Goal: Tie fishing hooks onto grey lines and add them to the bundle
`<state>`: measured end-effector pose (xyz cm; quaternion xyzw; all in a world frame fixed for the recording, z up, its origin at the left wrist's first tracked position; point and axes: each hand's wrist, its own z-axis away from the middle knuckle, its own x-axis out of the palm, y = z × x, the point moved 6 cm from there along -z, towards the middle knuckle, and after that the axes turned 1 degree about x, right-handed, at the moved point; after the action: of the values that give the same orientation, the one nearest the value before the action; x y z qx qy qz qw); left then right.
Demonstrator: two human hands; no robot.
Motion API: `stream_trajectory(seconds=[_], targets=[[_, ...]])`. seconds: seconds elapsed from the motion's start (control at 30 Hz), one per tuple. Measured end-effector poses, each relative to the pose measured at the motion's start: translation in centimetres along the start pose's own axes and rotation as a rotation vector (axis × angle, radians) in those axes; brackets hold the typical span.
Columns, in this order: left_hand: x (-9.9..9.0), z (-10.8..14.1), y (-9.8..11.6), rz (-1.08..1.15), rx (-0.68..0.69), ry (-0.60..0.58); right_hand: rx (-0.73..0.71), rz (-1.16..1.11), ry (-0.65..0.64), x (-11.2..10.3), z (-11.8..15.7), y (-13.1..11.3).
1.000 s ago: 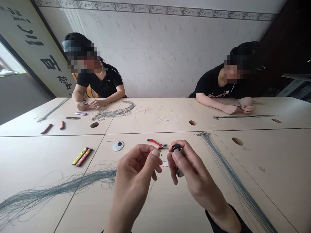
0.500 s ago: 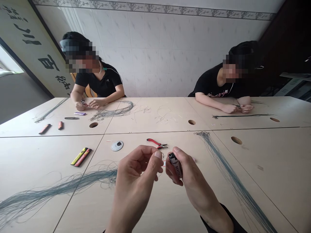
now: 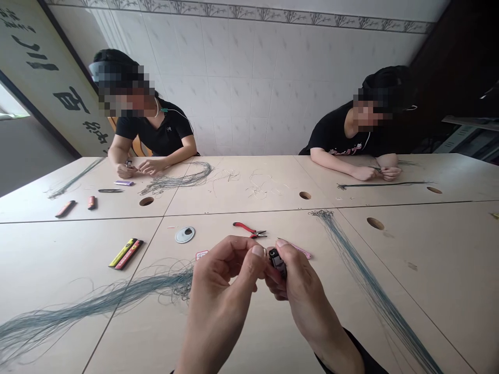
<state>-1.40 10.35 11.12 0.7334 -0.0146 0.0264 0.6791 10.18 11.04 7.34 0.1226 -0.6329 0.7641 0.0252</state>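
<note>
My left hand (image 3: 222, 296) is closed in a pinch, thumb against forefinger, on a thin dark line (image 3: 265, 251) whose small curved end pokes out beyond the fingertips. My right hand (image 3: 306, 296) grips a black lighter (image 3: 277, 263) upright, thumb at its top. The lighter's top is right beside the line's end, and the fingertips of both hands almost meet. I see no flame. Red-handled pliers (image 3: 249, 230) lie beyond my hands, and a pink slender tool (image 3: 301, 251) lies behind the right one. A bundle of blue-grey lines (image 3: 144, 285) reaches under my left hand.
Another bundle of lines (image 3: 366, 270) runs along the right. Two yellow and red sticks (image 3: 126, 253) and a grey round cap (image 3: 184, 235) lie at left. Across the table, two people sit working, with holes (image 3: 375, 223) in the tabletop before them.
My right hand has brought the lighter left, close to the pinched line, and turned it so its printed side shows less. The view has shifted slightly.
</note>
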Motion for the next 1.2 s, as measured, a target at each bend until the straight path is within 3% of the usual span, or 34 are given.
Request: stream_trajectory(seconds=[0.63,0.83,1.07,1.2], targets=[[0.1,0.1,0.1,-0.005,-0.013,-0.002,-0.009,0.012,0.009,0.1,0.1,-0.3],[-0.5,0.1,0.0,-0.041,-0.001,0.049,0.017,-0.008,0.047,-0.5,-0.2,0.3],[-0.9,-0.2,-0.4,0.064,-0.039,0.043,-0.233,0.197,0.059,-0.7,0.5,-2.0],[-0.9,-0.3,-0.5,0.101,-0.040,0.040,-0.262,0.252,0.013,-0.4,0.7,-2.6]])
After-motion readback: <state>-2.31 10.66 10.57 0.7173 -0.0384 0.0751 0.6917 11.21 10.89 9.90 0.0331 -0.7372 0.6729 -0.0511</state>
